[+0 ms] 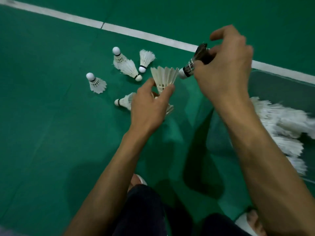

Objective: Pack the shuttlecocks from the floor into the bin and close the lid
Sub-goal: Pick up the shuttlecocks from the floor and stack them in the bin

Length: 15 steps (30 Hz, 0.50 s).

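Note:
Several white shuttlecocks lie on the green floor; one stands cork-up, others cluster nearby. My left hand pinches a white shuttlecock by its base, feathers fanned upward, with another partly hidden under the palm. My right hand grips a black-feathered shuttlecock, its white cork pointing left. At the right stands a clear bin holding a heap of white shuttlecocks, blurred. No lid is visible.
A white court line runs diagonally across the floor behind the shuttlecocks. My knees in dark trousers and my feet in white slippers are at the bottom. The bin's near wall sits under my right forearm.

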{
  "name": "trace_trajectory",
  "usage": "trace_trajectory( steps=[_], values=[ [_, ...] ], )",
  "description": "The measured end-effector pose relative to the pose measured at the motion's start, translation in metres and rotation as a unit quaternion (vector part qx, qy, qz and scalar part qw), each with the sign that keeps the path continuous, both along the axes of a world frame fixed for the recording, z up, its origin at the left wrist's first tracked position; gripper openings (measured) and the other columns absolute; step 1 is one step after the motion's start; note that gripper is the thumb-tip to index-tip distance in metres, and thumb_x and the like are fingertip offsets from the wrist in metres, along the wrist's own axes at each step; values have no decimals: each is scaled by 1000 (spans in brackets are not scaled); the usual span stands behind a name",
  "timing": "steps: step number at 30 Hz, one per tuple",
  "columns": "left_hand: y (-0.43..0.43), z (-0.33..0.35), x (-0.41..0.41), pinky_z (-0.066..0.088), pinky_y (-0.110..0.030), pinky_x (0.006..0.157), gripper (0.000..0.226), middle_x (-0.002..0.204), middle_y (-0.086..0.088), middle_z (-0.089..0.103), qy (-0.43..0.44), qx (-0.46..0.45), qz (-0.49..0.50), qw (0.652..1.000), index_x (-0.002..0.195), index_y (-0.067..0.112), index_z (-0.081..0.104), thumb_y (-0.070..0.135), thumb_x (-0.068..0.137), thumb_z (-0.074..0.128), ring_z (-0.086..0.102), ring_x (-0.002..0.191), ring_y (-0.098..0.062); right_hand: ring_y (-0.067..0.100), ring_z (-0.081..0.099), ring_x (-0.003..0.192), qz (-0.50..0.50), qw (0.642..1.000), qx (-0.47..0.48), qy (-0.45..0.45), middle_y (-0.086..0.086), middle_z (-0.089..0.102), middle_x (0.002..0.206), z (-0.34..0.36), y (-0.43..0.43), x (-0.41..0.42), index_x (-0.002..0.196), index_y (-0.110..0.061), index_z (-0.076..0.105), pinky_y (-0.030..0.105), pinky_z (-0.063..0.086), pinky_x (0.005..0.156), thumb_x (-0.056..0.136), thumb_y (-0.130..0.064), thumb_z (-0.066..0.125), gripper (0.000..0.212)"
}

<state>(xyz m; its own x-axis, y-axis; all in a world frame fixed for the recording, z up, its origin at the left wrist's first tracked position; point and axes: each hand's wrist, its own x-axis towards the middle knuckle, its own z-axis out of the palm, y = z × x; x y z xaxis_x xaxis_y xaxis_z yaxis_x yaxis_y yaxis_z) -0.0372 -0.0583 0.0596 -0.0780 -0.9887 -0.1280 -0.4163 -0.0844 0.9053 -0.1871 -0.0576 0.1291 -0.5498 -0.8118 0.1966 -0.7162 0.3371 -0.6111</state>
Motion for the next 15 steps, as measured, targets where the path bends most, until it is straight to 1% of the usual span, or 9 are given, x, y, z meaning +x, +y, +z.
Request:
trace_trajectory(
  steps=[1,2,5,7,9,10,11,13,15],
  values=[
    [4,11,-16,59,-59,59,37,77,-3,71,3,-8,-30,1000,102,30,70,58,79,61,70,69,-30,18,68,93,-28,999,-14,-9,-3,72,96,14,15,-16,122,-18,62,31,53,80,79,-19,75,45],
    [9,23,-32,59,-60,59,40,78,-5,72,6,-17,-59,998,106,31,70,60,80,60,71,72,-31,14,70,91,-55,998,-29,-22,-4,72,92,24,31,-35,116,-20,65,32,57,81,78,-21,75,39],
    [30,49,-82,60,-57,62,44,80,-3,72,7,-47,-145,988,110,30,70,63,84,57,71,75,-30,5,71,76,-131,989,-43,-57,-10,70,79,39,84,-100,91,-26,72,27,61,74,76,-22,73,15],
    [49,57,-114,58,-50,64,39,79,2,69,-4,-71,-188,980,103,25,69,59,87,56,68,72,-26,5,66,66,-195,978,-33,-63,-9,69,74,34,118,-142,81,-24,72,28,61,69,74,-22,72,8],
    [69,57,-144,52,-41,64,35,76,5,65,-44,-81,-223,970,93,23,65,57,91,57,62,70,-20,5,61,62,-259,963,2,-72,-5,69,75,20,151,-176,76,-24,69,23,58,68,75,-20,71,5],
    [77,54,-158,47,-38,62,36,74,5,63,-66,-78,-241,965,91,21,62,57,93,57,60,70,-18,6,62,64,-284,955,22,-78,-2,69,78,11,166,-190,75,-24,68,21,58,71,77,-18,71,6],
    [83,47,-171,43,-37,61,37,74,6,61,-88,-72,-256,960,89,20,59,57,94,57,59,70,-19,10,65,70,-304,948,41,-83,0,69,79,0,179,-201,76,-23,69,23,59,77,78,-17,71,7],
    [90,32,-192,42,-37,63,37,79,4,63,-124,-52,-285,949,91,20,58,56,94,57,60,75,-22,19,69,84,-326,936,84,-100,3,69,83,-20,197,-213,78,-21,70,28,57,86,80,-14,70,7],
    [92,18,-205,44,-37,67,33,85,3,65,-150,-27,-311,938,95,21,59,54,94,58,62,80,-23,24,68,86,-335,925,125,-125,7,70,87,-38,202,-220,83,-14,72,26,52,81,81,-11,67,7]
  ],
)
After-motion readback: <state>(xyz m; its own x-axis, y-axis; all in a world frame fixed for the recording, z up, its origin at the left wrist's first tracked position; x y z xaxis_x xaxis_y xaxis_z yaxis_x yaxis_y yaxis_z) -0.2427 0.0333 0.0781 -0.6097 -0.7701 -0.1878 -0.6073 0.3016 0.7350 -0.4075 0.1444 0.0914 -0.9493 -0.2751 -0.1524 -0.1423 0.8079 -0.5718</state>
